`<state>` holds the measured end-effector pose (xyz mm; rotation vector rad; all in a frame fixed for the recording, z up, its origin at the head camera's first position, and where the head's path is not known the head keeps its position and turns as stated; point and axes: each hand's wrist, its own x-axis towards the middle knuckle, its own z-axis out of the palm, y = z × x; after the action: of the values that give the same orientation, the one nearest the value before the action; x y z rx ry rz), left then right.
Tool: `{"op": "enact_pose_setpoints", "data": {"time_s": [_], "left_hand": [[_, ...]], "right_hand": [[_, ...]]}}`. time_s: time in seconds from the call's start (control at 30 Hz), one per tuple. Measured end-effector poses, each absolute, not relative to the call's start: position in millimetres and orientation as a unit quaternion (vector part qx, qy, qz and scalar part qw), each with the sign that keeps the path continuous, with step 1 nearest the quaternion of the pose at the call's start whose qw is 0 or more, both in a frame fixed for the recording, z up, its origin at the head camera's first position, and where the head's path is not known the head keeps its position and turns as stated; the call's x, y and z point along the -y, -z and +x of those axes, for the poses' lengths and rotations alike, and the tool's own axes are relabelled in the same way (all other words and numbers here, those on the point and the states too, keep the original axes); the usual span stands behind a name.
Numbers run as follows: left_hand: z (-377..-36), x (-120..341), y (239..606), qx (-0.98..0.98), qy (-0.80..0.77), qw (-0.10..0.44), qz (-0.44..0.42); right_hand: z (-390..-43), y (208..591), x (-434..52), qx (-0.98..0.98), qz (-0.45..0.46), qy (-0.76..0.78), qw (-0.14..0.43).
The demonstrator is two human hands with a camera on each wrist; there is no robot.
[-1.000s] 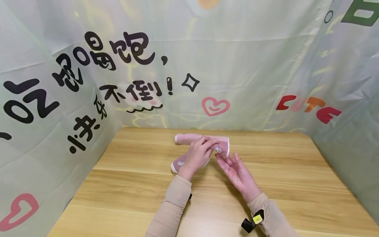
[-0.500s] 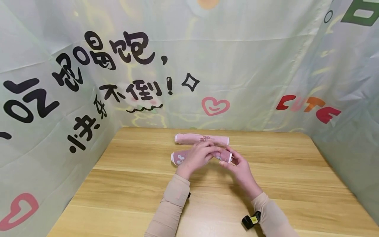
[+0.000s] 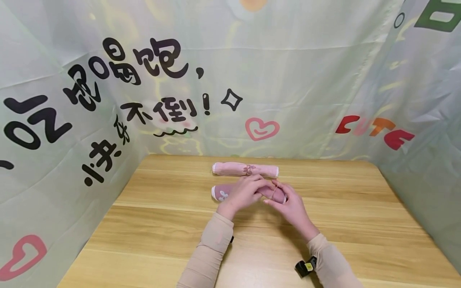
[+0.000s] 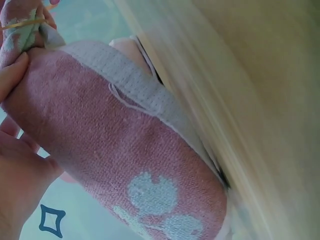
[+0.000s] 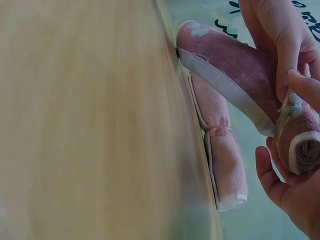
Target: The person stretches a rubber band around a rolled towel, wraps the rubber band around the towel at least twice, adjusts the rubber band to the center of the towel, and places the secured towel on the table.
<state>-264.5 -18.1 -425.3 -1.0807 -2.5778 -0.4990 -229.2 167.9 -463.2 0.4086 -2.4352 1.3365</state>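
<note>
My left hand (image 3: 242, 195) grips a rolled dusky-pink towel (image 3: 221, 193) around its middle, fingers over the top. The towel has white edging and pale cherry-like patterns; its left end lies low by the table in the left wrist view. At the other end, my right hand (image 3: 292, 203) pinches a thin tan rubber band (image 5: 283, 116) that loops around the roll near its spiral end. The right thumb and fingers stand on opposite sides of that end. Behind lies a lighter pink rolled towel (image 3: 230, 169), cinched at its middle by a band.
The wooden table (image 3: 162, 236) extends around both hands. Printed fabric (image 3: 309, 88) with lettering and hearts hangs behind and at both sides. A black wrist camera (image 3: 304, 269) sits at the right sleeve.
The right hand has gone from palm-up beside the towel to around its right end, bringing the rubber band onto the roll. The towel has shifted slightly right and nearer; the left hand keeps its grip.
</note>
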Motion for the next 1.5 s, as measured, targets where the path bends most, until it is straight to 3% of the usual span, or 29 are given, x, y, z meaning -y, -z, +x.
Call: {"op": "enact_pose_setpoints", "data": {"time_s": [0.27,0.63,0.9,1.2,1.5], "left_hand": [[-261,15,425,0.915,0.163,0.134,-0.345],[-259,16,427,0.909,0.153,0.187,-0.34],[-262,17,429,0.909,0.157,0.181,-0.342],[-262,17,429,0.909,0.16,0.187,-0.336],[-264,23,428,0.913,0.159,0.208,-0.313]], "right_hand": [[-232,467,-171,0.862,0.156,-0.445,0.186],[-232,466,-171,0.869,0.145,-0.441,0.171],[-232,465,-171,0.865,0.119,-0.466,0.145],[-232,465,-172,0.856,0.121,-0.478,0.153],[-236,459,-182,0.828,0.127,-0.536,0.102]]}}
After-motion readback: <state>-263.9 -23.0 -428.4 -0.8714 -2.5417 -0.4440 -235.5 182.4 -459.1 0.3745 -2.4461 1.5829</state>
